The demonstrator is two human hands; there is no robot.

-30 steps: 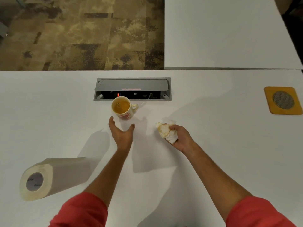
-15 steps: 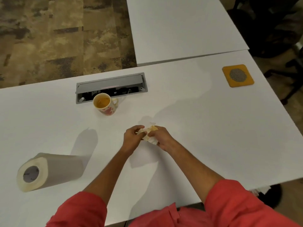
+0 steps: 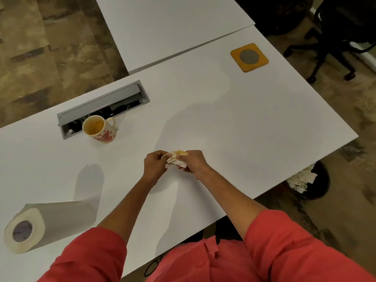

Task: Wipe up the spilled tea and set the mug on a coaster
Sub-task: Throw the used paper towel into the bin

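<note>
Hands, left (image 3: 154,166) and right (image 3: 195,162), now both grip the stained paper towel (image 3: 176,159), unlike 1 s ago.

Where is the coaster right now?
In the head view, the orange coaster lies at the table's far right, well away from the mug, which stands beside the cable box.

We cannot read the print on the paper towel roll's core (image 3: 22,231), the table edge hides part of the waste bin (image 3: 313,184), both hands cover much of the stained paper wad (image 3: 176,158), and the office chair (image 3: 345,27) is cropped.
</note>
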